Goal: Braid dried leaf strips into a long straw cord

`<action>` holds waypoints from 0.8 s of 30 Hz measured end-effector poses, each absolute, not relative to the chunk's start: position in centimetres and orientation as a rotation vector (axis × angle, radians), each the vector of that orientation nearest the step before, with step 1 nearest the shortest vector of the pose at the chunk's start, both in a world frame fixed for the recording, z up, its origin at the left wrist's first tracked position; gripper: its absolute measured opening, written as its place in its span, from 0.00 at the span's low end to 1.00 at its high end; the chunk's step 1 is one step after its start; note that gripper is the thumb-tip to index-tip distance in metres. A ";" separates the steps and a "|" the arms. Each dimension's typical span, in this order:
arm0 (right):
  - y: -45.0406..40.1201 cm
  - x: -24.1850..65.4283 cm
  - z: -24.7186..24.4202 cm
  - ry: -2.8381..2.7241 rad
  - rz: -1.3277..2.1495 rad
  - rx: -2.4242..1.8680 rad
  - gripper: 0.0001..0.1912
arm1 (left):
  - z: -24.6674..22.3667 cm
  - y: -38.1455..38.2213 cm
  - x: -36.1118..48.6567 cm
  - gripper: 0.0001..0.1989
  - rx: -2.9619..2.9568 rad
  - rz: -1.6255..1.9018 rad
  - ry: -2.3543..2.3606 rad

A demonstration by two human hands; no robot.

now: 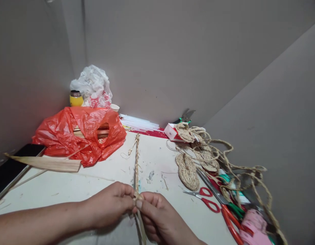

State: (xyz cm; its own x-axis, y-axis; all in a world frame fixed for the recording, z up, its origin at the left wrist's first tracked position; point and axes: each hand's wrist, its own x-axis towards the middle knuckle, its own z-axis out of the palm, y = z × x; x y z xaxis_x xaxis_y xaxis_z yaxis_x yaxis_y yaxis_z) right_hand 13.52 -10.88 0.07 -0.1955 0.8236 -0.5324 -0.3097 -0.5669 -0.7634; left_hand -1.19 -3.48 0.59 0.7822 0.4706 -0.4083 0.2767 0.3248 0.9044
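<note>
A thin straw braid [137, 160] runs away from me along the white table, with a small loose loop near its far end. At its near end my left hand [116, 203] pinches the braid from the left. My right hand [157, 212] grips the same spot from the right, thumb pressed on the plait. Loose flat strands [140, 226] hang from between the two hands toward me. Both hands touch or nearly touch each other, and the fingertips are partly hidden.
A red plastic bag [81, 136] holding straw strips sits at left, beside a dark flat device [9, 173] and a dry leaf piece [52, 164]. To the right lie woven soles [188, 172], coiled braid [223, 153], small red-handled scissors [205, 197] and large shears [228, 217].
</note>
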 end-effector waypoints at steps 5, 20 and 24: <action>-10.8 13.9 -0.7 -0.700 1.917 -1.274 0.21 | 1.6 -2.7 -1.5 0.09 1.367 0.137 0.713; -10.5 14.3 -2.8 -0.988 1.696 -1.387 0.26 | 1.4 -2.2 -1.7 0.12 1.486 0.086 0.695; -10.6 14.9 -1.4 -1.130 1.598 -1.548 0.24 | 0.9 -2.0 -1.9 0.12 1.536 0.088 0.727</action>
